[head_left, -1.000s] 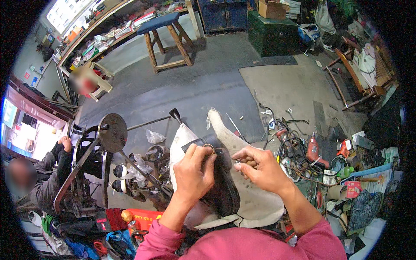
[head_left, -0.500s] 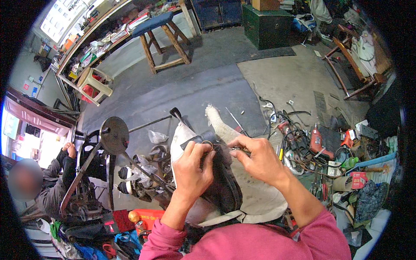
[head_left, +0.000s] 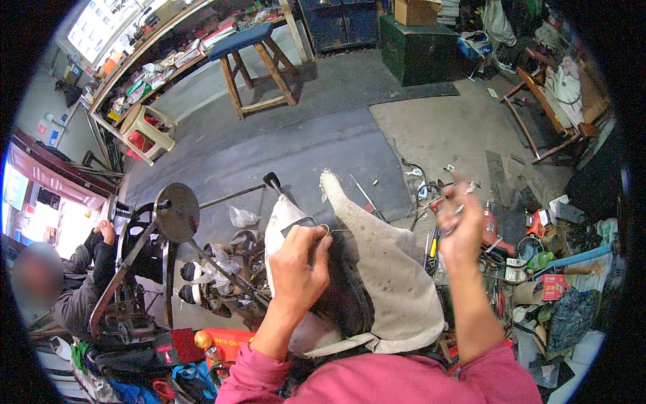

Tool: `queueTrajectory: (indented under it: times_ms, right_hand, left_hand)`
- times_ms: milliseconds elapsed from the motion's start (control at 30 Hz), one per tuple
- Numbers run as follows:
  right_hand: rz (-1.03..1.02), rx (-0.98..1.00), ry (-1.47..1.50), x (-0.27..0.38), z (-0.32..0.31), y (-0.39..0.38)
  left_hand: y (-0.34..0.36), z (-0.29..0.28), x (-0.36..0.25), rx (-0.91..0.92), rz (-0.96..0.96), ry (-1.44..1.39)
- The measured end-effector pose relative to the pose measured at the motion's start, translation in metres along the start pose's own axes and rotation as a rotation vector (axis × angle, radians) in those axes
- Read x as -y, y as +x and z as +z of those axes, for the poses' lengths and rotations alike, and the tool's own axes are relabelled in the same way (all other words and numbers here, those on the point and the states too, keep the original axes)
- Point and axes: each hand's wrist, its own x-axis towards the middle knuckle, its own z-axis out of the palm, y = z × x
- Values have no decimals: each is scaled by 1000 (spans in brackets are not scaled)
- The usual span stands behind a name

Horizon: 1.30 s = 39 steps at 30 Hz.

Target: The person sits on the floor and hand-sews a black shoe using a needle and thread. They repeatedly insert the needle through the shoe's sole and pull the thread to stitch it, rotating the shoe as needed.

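Left hand: thumb and finger pinched narrow at a thin golden loop.
Right hand: between 2 and 3 o'clock from the left, blurred; I cannot tell its grip.
Black leather piece: between 4 and 5 o'clock from left hand, beside pale cloth.

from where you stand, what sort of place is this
Probably a small repair workshop: a red power drill and a yellow-handled tool lie amid clutter on the right, and a dark metal machine with a round disc stands on the left.
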Motion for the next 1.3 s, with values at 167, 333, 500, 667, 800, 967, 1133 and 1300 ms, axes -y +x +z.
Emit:
queueTrajectory:
  times_ms: [167, 333, 500, 667, 800, 967, 1133, 1300]
  right_hand:
    - [-265, 481, -737, -61, 42, -53]
    - [28, 664, -968, -47, 36, -55]
    - [123, 569, -635, -40, 25, -58]
    - [188, 649, -30, -45, 54, -51]
    - [263, 543, -160, -38, 76, -49]
    - [-141, 628, -1102, -43, 79, -56]
    - [-206, 642, -1255, -50, 70, -59]
    - [-166, 636, -1291, -58, 68, -58]
  left_hand:
    - [-13, -14, 5, 63, -58, -107]
    - [-41, -55, 46, -238, -179, -316]
    - [-73, -114, 101, -580, -351, -945]
    - [-86, -141, 128, -699, -384, -1445]
    - [-81, -145, 126, -721, -353, -1607]
    - [-69, -139, 125, -681, -398, -1584]
    - [-70, -134, 140, -668, -517, -1493]
    - [-72, -160, 175, -712, -530, -1468]
